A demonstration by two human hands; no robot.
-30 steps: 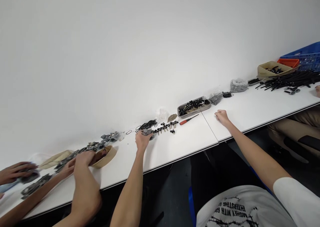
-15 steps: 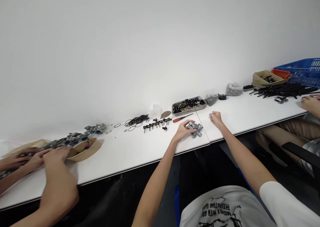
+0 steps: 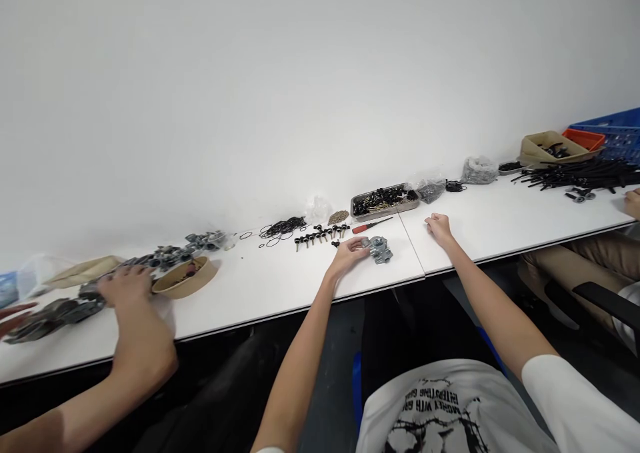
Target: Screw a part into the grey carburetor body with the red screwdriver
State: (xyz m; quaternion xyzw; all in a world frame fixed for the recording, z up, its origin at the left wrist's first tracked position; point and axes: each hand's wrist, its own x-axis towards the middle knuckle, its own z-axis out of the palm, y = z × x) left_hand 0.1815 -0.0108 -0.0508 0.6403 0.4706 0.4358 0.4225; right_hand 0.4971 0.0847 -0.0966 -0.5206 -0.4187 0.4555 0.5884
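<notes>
Leftmost, a co-worker's hand rests on a row of grey parts beside a tan bowl on the white bench; its arm is cut off by the lower edge. Farther right lie black rings and a line of small black pegs, too small to make out closely. The left hand has its fingers curled onto a grey metal part near the bench's near edge, beside a red-handled screwdriver and a parts tray. The right hand lies loosely closed on the bench, holding nothing visible. Black rods run out of view at right.
</notes>
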